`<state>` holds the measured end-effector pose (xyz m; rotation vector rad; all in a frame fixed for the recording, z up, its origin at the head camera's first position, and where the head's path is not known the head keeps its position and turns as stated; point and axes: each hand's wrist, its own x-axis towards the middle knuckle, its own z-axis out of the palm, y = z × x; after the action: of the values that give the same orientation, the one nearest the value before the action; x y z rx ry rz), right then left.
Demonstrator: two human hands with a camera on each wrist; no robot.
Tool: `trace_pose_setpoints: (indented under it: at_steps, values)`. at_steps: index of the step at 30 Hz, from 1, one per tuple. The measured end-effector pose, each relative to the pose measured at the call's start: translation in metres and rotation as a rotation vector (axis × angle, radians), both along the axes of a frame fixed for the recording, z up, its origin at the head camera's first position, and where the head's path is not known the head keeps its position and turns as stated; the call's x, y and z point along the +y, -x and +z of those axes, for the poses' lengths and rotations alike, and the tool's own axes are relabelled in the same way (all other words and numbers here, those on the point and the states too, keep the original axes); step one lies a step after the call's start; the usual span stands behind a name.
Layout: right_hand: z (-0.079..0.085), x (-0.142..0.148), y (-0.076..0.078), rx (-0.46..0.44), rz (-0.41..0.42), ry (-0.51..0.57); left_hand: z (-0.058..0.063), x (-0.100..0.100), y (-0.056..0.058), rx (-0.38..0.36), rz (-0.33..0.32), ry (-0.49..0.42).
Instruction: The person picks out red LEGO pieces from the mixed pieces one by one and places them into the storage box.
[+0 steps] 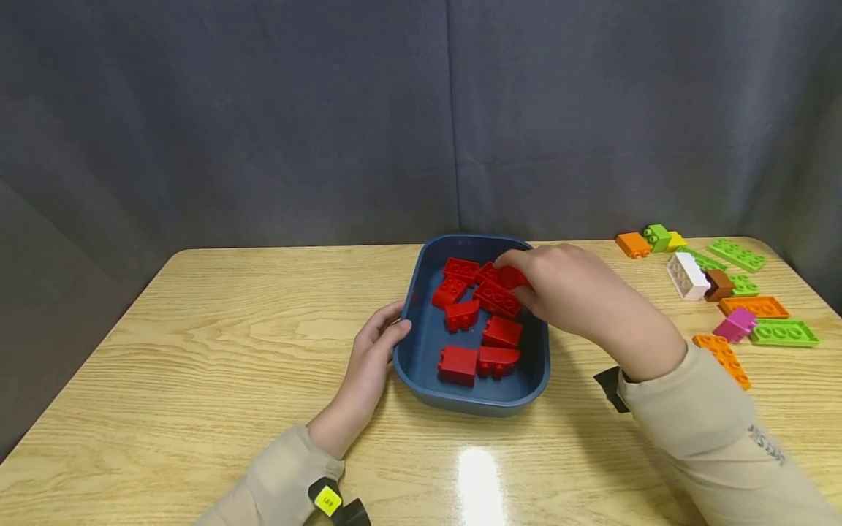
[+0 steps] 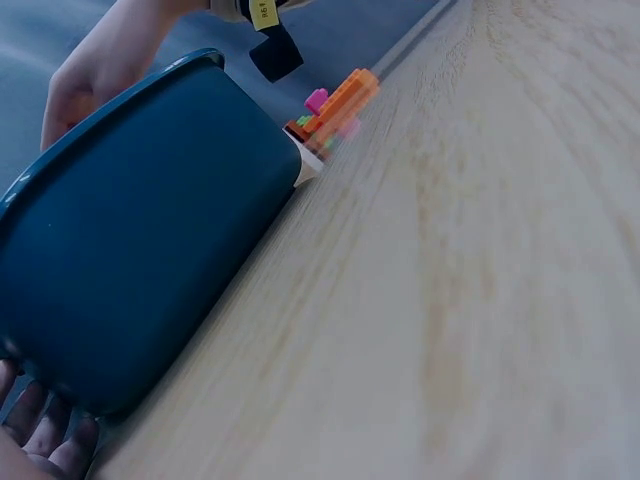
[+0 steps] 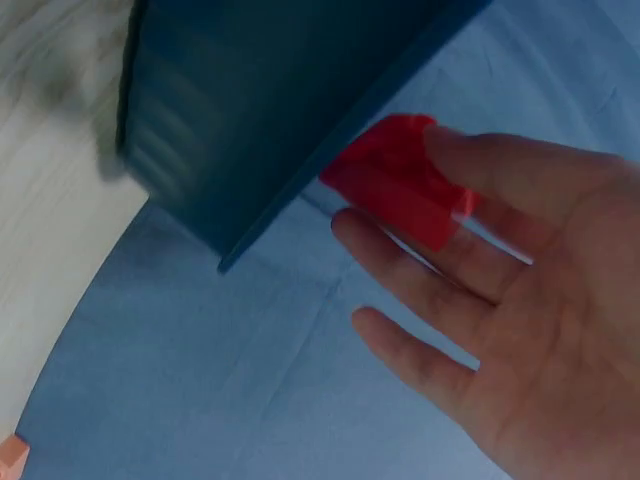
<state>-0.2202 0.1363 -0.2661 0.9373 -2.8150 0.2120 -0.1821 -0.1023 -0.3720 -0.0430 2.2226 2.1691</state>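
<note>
A dark blue plastic bin [image 1: 470, 402] stands on the table with several red toy bricks [image 1: 458, 365] lying loose inside it. My left hand [image 1: 368, 365] holds the bin's left side, thumb over the rim and fingers against the outer wall; the left wrist view shows those fingers [image 2: 45, 435] low on the wall. Over the bin's far right rim, my right hand [image 1: 575, 288] pinches a red brick [image 3: 400, 190] between thumb and fingers. In the right wrist view that brick is beside the rim, its far end partly hidden by the bin.
On the table's right side lie several other bricks: a white brick [image 1: 688, 277], a magenta brick [image 1: 736, 325], a brown brick [image 1: 718, 285], orange plates [image 1: 722, 358] and green plates [image 1: 784, 333]. A grey curtain [image 1: 316, 131] hangs behind the wooden table [image 1: 197, 365].
</note>
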Motion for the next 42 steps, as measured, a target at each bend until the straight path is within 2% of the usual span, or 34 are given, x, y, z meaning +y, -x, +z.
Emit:
trace_pose_setpoints:
  at_steps: [5, 12, 23, 42]
  values:
    - [0.0, -0.006, -0.004, -0.102, 0.006, -0.017, 0.001, 0.001, 0.001, 0.007, -0.006, -0.001]
    - [-0.005, -0.014, -0.008, -0.188, 0.052, -0.032, 0.001, 0.0, 0.001, 0.008, -0.006, 0.003]
    - [-0.014, -0.026, -0.012, -0.17, 0.109, -0.048, 0.0, 0.0, 0.0, 0.006, -0.007, 0.001]
    - [-0.024, -0.038, -0.017, -0.185, 0.135, -0.083, 0.0, 0.0, 0.0, 0.01, 0.003, 0.004]
